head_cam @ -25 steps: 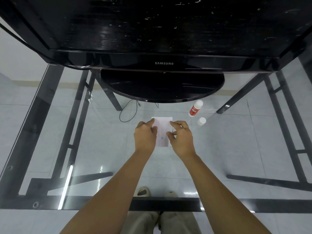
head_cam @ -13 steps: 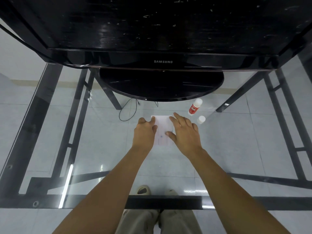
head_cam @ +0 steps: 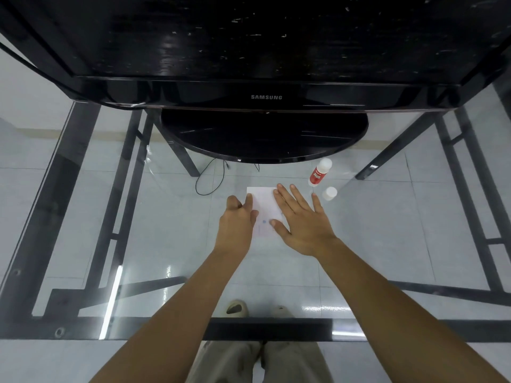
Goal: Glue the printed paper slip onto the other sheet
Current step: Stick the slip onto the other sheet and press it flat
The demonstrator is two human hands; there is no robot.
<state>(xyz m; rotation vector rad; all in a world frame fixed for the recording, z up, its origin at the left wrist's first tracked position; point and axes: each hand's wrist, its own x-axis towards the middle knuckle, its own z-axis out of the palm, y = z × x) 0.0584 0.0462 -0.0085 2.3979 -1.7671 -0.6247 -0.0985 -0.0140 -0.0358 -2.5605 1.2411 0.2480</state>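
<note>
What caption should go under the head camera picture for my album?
Two hands, left hand and right hand, press white paper flat on a glass table beside an uncapped glue stick.

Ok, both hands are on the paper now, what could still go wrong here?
The right hand lies flat, fingers spread, while the left hand only pins the paper's left edge, so a sideways rub might shift or wrinkle it on the slick glass table.
The glue stick and its loose cap sit just beyond the right fingertips; a wide sweep could knock them.
</note>
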